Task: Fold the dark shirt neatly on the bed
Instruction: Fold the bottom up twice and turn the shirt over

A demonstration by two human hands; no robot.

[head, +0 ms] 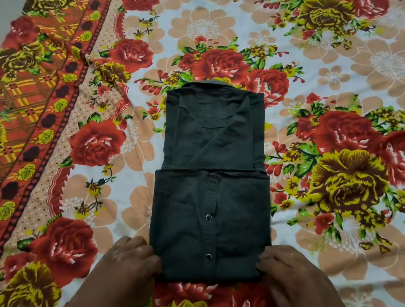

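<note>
Our hands at the near corners of the half-folded dark shirt

Low in the frame, our left hand (130,261) and right hand (288,268) rest at the two near corners of the dark shirt (212,178), fingers (142,252) curled onto the folded near edge; whether they pinch the cloth or only press it we cannot tell. The shirt lies mid-frame on the bed (340,69), over its floral sheet, the lower part doubled up over the body, snap buttons (208,217) showing, the collar (199,86) farthest from us. We judge the cloth light, soft and limp, likely to sag and slide unless taken by both corners of that thick fold together.
</note>
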